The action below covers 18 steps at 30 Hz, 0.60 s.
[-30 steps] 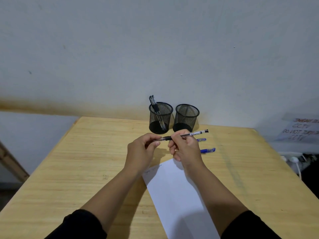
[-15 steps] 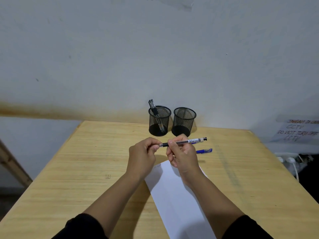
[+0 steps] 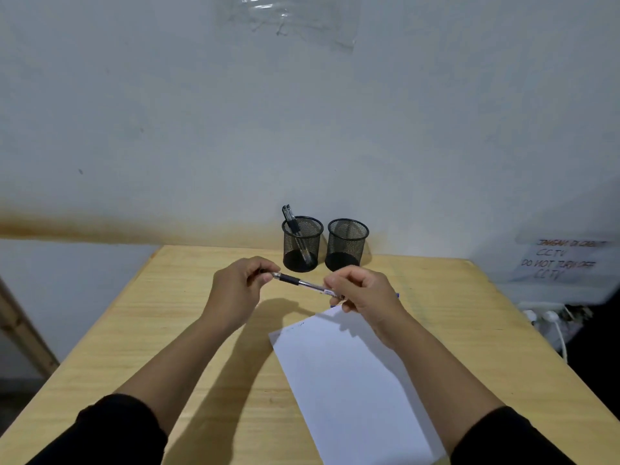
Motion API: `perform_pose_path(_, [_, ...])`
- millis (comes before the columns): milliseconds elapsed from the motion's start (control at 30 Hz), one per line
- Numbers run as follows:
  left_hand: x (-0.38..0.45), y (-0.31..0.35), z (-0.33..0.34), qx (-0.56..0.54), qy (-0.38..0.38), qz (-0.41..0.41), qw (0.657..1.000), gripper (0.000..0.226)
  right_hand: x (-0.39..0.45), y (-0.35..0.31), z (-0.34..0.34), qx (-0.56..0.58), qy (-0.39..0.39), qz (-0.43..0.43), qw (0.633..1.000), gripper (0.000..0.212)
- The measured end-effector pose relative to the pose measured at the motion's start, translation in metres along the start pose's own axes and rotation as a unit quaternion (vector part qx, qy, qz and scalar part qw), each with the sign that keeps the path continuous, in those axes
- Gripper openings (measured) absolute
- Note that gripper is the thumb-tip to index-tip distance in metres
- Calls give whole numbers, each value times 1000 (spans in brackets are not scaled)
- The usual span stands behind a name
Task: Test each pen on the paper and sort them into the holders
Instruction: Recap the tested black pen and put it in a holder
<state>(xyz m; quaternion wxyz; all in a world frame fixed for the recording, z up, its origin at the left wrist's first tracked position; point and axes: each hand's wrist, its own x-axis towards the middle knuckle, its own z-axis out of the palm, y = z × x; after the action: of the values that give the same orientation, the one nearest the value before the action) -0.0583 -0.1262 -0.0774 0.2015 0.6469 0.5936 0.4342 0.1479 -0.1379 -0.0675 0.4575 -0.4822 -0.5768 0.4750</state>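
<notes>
Head view, as I logged it: pen (image 3: 303,283), light, stiff, slick; held above table (image 3: 167,330) before holders (image 3: 303,243). Left hand (image 3: 235,290) pinched its tip end, right hand (image 3: 362,293) clamped its barrel. Best hold: rubber grip.

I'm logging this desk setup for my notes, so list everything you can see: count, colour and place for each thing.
Table: one, light wood, against the wall.
Mesh holders: two, black, at the table's far edge; the left holder has one black pen leaning in it, the right holder shows none.
Paper: one, white, on the table.
Held pen: one, clear with black grip, above the table.
Blue pen: a tip shows behind the right hand.
Wall notice: one, white, far right.
Plugs: white, right edge.
Left hand, right hand: each grips one end of the held pen.
</notes>
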Motion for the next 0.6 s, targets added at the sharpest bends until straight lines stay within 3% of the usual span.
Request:
perform_pose_path(100, [7,12,2,-19,-16,28,999,17,4,-5,0,-97,-23,-23,995,9])
perform_pose_path(300, [32,42,15,-59,-13,94,994,28,28,-10,-5,-153,-48,-31,987,9])
perform_pose_path(433, [59,45,27,-123,19,53,991,37,58,-18,-9,-199,-4,-41,979,11])
perform_pose_path(533, [82,33,38,-106,51,-19,993,38,88,-27,-11,-217,67,-60,972,10])
perform_pose_path(600, [97,20,46,-62,34,-69,995,46,110,-35,-10,-225,99,-80,966,5])
